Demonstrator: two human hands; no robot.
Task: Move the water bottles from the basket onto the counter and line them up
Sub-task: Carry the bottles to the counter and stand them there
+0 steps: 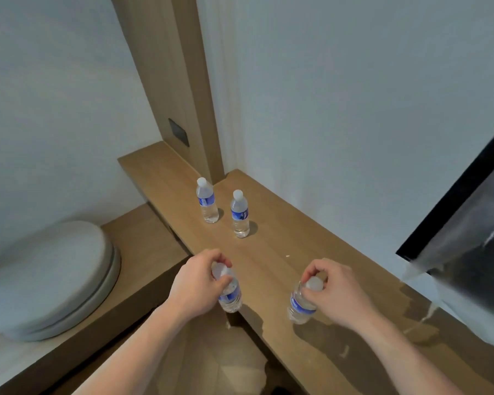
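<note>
The worktop (283, 223) is matt, pale wood-grain board, and on it stand clear, glossy plastic water bottles (207, 202) with white plastic caps and shiny blue labels, while left of the worktop lies a smooth grey cushion (49, 277) that looks like cloth.

Single head-mounted, wide-angle view, looking forward and steeply down from above the person's own forearms. The left hand (196, 283) and right hand (332, 292) sit low in the frame, close to the lens, with both forearms entering from the bottom edge. The wooden counter (283, 238) runs diagonally from beyond the hands, at the wall corner, to the lower right past the right hand. Wide-angle distortion bends the walls and the dark-framed panel (468, 223) to the right of the right hand. No second view is supplied, so no overlap exists.
</note>
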